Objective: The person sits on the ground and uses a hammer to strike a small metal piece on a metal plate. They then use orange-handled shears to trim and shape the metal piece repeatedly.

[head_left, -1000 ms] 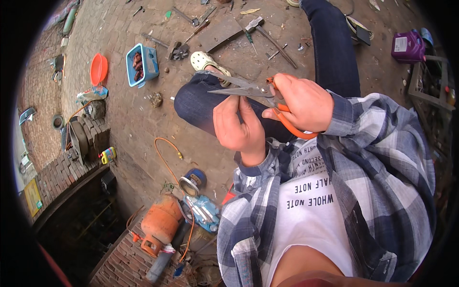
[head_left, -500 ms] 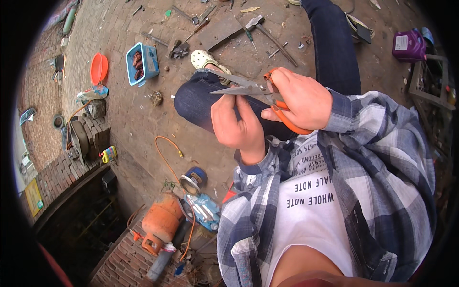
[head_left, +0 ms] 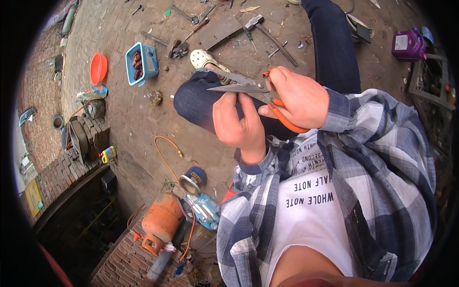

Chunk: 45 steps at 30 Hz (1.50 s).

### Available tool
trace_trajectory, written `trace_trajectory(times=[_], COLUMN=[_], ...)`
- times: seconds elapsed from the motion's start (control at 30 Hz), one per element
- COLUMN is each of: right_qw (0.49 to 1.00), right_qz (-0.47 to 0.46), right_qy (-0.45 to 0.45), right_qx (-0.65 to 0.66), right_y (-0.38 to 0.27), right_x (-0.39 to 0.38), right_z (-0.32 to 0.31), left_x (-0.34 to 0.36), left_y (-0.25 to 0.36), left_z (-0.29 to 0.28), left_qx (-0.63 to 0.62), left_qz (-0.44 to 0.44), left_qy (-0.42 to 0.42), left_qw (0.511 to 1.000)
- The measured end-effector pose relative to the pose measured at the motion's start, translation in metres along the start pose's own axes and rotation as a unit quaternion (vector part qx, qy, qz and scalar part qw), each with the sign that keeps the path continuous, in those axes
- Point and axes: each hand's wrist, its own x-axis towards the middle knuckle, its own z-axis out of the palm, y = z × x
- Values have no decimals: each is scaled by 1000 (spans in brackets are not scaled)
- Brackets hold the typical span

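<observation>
Whether the left hand (head_left: 239,122) pinches anything small between its fingers (head_left: 228,106), right by the shears (head_left: 246,88), cannot be told. The right hand (head_left: 302,98) hides much of the orange handles (head_left: 289,124). The top edge cuts off the farther shoe (head_left: 293,2). Lumps (head_left: 137,62) inside the blue tub (head_left: 150,60) are too small to identify; shadow obscures the dark opening (head_left: 79,229) at lower left.

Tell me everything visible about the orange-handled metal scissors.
The grey metal scissors with orange, plastic-looking handles have two pointed blades joined at a pivot. They are partly open, tips toward the picture's left, over the dark blue jeans. The bare right hand grips the handles, partly hiding them; the left hand pinches at or beside the lower blade.
</observation>
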Motion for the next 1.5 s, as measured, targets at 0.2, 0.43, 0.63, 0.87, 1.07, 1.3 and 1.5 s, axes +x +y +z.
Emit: trace_trajectory(times=[0.2,0.43,0.63,0.87,1.07,1.3,1.5], right_qw=[1000,1000,999,1000,1000,999,998], right_qz=[1,24,44,15,9,-2,3], right_qy=[17,-1,-18,-10,-1,15,16], right_qx=[-7,-20,-16,-7,-4,-32,-63], right_y=[1,1,11,9,5,5,7], right_x=[1,3,5,7,4,5,3], right_z=[3,6,14,8,10,10,11], left_x=[3,-1,-1,-1,-4,-1,-4], left_y=[-1,-2,2,-5,-8,-5,-7], left_z=[0,1,2,1,3,1,1], left_qx=[15,-9,-10,-21,2,17,12], left_qz=[15,-12,-34,-64,-41,-19,-27], left_qy=[8,14,3,-32,-25,-35,-54], left_qw=[1000,1000,999,997,999,999,998])
